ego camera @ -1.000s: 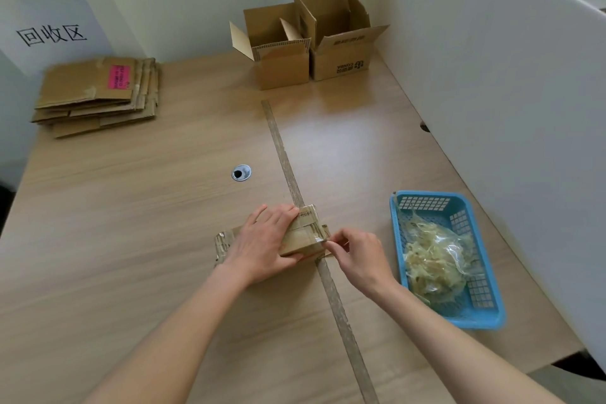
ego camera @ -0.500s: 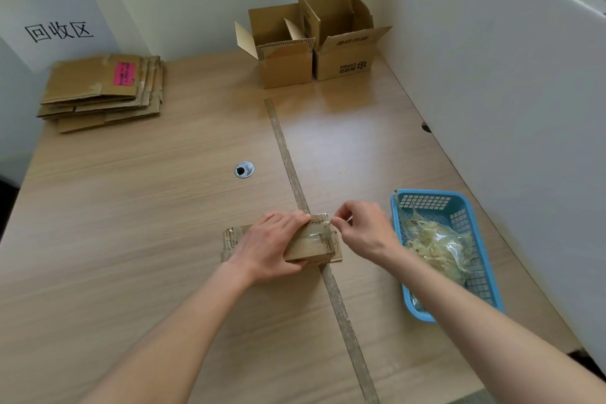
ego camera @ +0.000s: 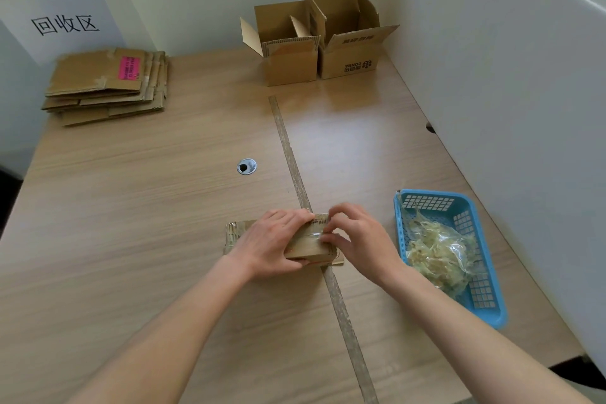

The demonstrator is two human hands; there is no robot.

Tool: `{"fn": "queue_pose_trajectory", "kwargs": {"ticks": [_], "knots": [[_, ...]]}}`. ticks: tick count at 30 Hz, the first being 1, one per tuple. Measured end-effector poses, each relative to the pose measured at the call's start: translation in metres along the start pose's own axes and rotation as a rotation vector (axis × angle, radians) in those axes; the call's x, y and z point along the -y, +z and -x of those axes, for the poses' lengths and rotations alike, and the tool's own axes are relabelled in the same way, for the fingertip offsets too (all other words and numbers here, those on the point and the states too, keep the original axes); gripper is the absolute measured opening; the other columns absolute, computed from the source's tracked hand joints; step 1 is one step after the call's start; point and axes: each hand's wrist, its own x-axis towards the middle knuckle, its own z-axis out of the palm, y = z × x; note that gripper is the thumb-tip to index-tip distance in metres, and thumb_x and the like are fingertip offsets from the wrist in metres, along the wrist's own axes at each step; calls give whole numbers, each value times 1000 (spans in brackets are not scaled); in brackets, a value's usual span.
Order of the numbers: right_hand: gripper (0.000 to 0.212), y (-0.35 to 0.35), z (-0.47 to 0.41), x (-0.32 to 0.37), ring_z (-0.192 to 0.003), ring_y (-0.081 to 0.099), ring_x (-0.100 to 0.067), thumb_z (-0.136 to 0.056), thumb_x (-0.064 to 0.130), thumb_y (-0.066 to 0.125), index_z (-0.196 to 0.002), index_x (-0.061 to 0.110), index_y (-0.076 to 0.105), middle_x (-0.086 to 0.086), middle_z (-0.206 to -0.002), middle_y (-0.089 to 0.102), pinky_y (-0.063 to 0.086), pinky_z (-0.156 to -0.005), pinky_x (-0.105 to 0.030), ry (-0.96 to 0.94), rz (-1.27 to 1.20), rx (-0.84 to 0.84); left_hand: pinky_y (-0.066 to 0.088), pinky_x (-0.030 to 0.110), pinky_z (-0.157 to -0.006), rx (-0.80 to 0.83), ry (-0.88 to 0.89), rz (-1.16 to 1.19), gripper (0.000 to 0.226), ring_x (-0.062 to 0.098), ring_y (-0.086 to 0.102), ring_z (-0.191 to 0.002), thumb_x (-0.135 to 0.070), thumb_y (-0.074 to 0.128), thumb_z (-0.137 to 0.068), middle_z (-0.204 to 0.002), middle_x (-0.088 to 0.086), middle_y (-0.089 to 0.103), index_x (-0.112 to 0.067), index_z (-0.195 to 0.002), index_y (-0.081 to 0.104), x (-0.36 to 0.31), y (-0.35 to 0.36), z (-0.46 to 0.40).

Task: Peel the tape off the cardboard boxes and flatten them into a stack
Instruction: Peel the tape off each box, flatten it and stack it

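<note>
A small flattened cardboard box (ego camera: 308,243) lies on the wooden table (ego camera: 131,207) in front of me, with clear tape (ego camera: 314,233) across its top. My left hand (ego camera: 272,243) presses down on the box, covering its middle. My right hand (ego camera: 357,236) is at the box's right end, its fingertips pinching the tape. A stack of flattened boxes (ego camera: 105,85) lies at the far left. Two open upright boxes, a smaller one (ego camera: 288,56) and a printed one (ego camera: 351,43), stand at the back.
A blue plastic basket (ego camera: 488,275) holding several crumpled tape strips sits to the right of my hands. White partition walls close the right side and back. A strip runs down the table's middle, with a metal cable hole (ego camera: 246,166) to its left.
My right hand has come back from the box's far right corner onto the box's right end and now pinches the tape. The left hand has stayed pressing on the box.
</note>
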Motion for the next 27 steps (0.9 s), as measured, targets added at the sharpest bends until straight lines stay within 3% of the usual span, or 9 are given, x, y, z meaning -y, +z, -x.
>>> {"fn": "queue_pose_trajectory", "kwargs": {"ticks": [2,6,10,14,19,21,23,25,27], "knots": [[12,3,-7,-1,-117,59,-20,-95,23,66,-91,13,62,1,-129,62,58,-71,-40,-131,102,73,34,31,-112,-8,9,13,88,15,50,-131,-56,75,-71,-145,-4,53,-24,-146,40,1,0,0],[8,3,-11,-2,-72,65,-34,-100,19,56,-94,13,55,-3,-96,67,50,-55,-42,-132,120,135,35,27,-106,16,51,37,85,15,51,-126,-57,73,-71,-142,-4,56,-24,-144,43,2,-1,0],[9,-13,-31,6,-67,62,-22,-99,20,63,-93,14,61,3,-78,68,46,-61,-35,33,-45,140,38,27,-103,56,111,-21,80,17,57,-118,-59,70,-72,-131,-5,62,-22,-140,47,4,-4,0],[6,-27,-39,3,-72,64,-4,-94,26,71,-89,22,68,16,-74,66,52,-71,-27,143,-203,242,17,38,-123,7,122,-187,104,15,44,-142,-74,65,-69,-150,-3,50,-20,-153,33,16,-3,-1],[11,-18,-13,4,-76,59,-6,-90,29,76,-87,19,74,11,-86,64,45,-69,-18,146,-118,169,16,53,-117,-134,-131,-272,107,27,32,-147,-55,79,-71,-164,6,29,-27,-160,27,19,2,16],[12,-11,-6,7,-77,56,-7,-91,29,74,-88,17,74,10,-87,63,39,-68,-15,187,-91,104,21,48,-110,-177,-248,-161,93,26,36,-139,-51,65,-74,-156,5,31,-28,-158,31,7,5,21],[13,-7,-6,13,-77,58,-11,-93,27,72,-89,15,73,6,-86,67,42,-68,-21,206,-64,49,30,47,-105,-256,-363,-6,72,23,40,-129,-49,51,-77,-142,0,36,-25,-145,47,-11,8,22],[12,-6,-7,21,-75,62,-14,-94,24,71,-90,14,74,3,-84,72,47,-69,-28,231,-64,33,37,47,-100,-323,-503,104,61,20,38,-125,-55,47,-82,-135,-3,37,-24,-133,54,-29,13,17],[10,-5,-8,24,-72,65,-13,-94,24,71,-89,16,75,4,-79,73,52,-69,-30,293,-109,46,36,45,-102,-333,-619,164,76,20,33,-132,-73,47,-79,-141,-4,33,-23,-136,52,-42,19,11]]}}
